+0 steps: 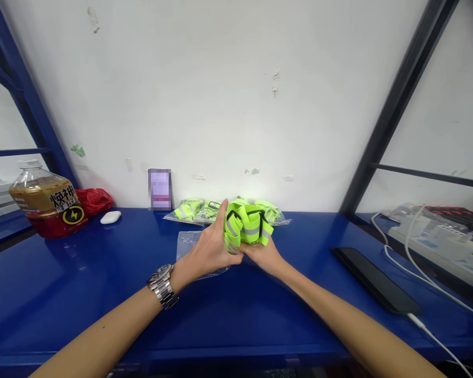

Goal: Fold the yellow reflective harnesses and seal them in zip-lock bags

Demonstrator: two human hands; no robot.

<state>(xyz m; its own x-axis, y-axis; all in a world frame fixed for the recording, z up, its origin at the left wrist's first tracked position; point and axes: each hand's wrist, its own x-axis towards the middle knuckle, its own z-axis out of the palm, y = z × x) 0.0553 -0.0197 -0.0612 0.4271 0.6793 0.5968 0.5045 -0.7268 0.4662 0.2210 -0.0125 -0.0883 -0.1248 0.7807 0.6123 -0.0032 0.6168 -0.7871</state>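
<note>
Left hand and right hand closed around a bundled hi-vis reflective strap, held just above the blue desk. One strap out; clear plastic bag lies flat beneath the hands. Further back, more yellow straps still bagged.

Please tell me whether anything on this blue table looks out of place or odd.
A crumpled red plastic bag lies beside the drink bottle, looking discarded, and the white wall behind shows flaking scraps.
</note>
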